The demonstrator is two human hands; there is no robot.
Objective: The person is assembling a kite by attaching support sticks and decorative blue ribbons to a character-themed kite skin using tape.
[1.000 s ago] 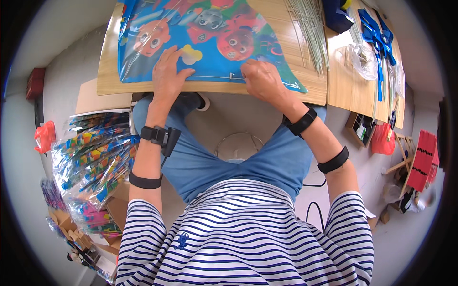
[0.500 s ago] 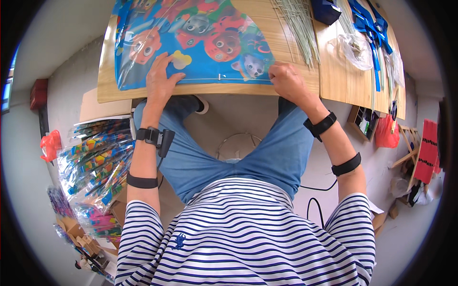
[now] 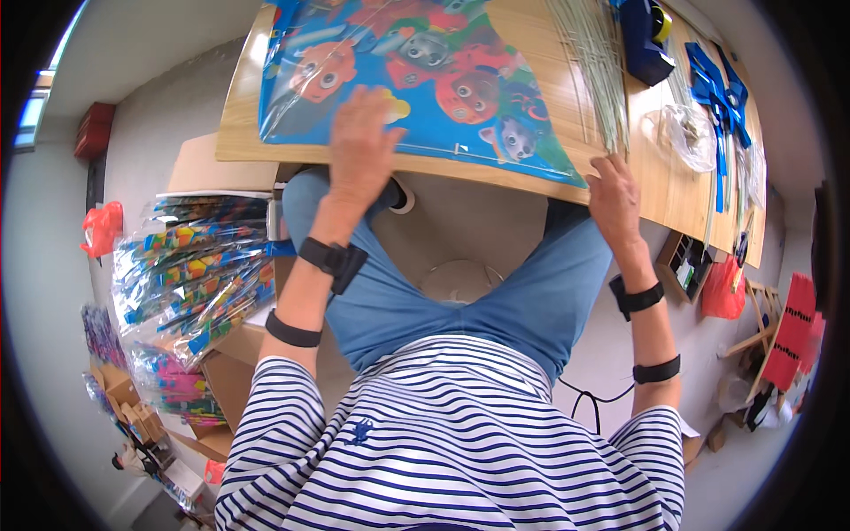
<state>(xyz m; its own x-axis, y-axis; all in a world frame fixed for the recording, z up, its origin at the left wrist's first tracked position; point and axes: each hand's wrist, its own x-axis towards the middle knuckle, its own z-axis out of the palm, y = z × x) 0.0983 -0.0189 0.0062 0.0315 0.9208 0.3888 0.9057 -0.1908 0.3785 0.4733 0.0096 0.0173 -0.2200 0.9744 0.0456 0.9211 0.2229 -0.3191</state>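
Note:
A blue sheet (image 3: pixel 425 115) printed with cartoon faces lies on the wooden table, under glossy clear film at its left. Along its near edge runs a thin pale strip with a small white tab (image 3: pixel 458 149). My left hand (image 3: pixel 361 146), slightly blurred, is over the near left part of the sheet, fingers stretched out and thumb apart. At the table's front edge, just right of the sheet's pointed corner, is my right hand (image 3: pixel 615 199). Its fingers are bent together by the near ends of several thin pale rods (image 3: pixel 598 80); what they hold is hidden.
To the right on the table (image 3: pixel 651 190) are a dark blue tape dispenser (image 3: pixel 645 44), a crumpled clear bag (image 3: pixel 691 137) and blue straps (image 3: pixel 719 97). Packed colourful bundles (image 3: pixel 195 265) are stacked on the left. A red bag (image 3: pixel 724 288) hangs at the right.
My right hand has moved off the sheet's right corner to the rod ends, leaving that corner uncovered. My left hand has shifted over the sheet with its fingers straighter. The whole view has shifted too.

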